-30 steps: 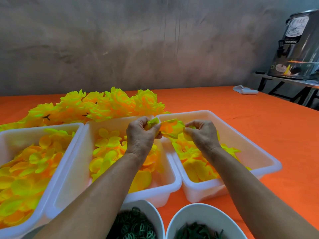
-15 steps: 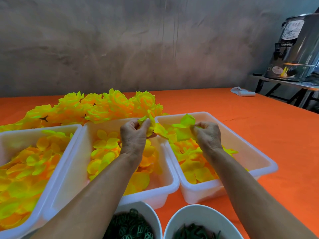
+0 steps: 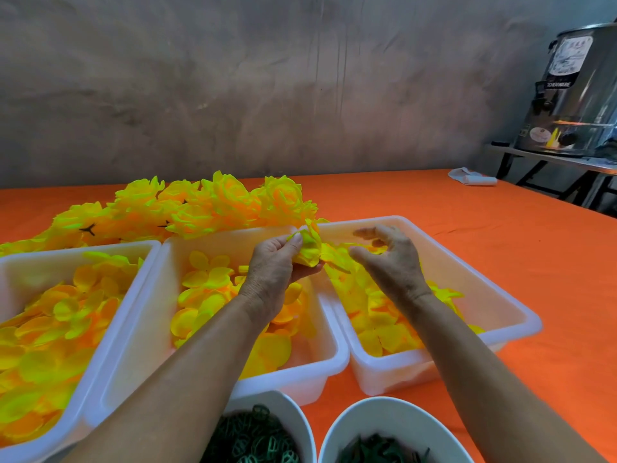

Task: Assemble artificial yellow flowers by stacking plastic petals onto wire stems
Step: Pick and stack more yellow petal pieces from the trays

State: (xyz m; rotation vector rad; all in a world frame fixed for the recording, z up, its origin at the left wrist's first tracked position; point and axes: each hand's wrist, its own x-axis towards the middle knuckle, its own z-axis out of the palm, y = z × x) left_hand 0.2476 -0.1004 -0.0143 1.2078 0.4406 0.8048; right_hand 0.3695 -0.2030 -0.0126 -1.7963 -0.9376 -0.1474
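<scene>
Holding half-built flower (image 3: 309,247) in curled left hand (image 3: 275,272), above rim between middle tray (image 3: 334,359) and right tray (image 3: 521,315). Right hand (image 3: 390,262) empty, fingers loosely curved, over right-tray petals (image 3: 384,329). Advice: pick single petal, keep flower steady, thread centre hole.

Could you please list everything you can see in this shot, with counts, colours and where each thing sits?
Table cover: one, orange, under everything.
Trays: three, white, side by side, holding loose yellow petals.
Finished flowers: a pile, yellow, behind the trays.
Bowls: two, white, nearest edge, holding dark green parts.
Urn: one, steel, side table far right.
White cloth: one, far table edge.
Wall: grey, behind.
Left hand: grips a part-built flower.
Right hand: loosely curled, empty, over the right tray.
</scene>
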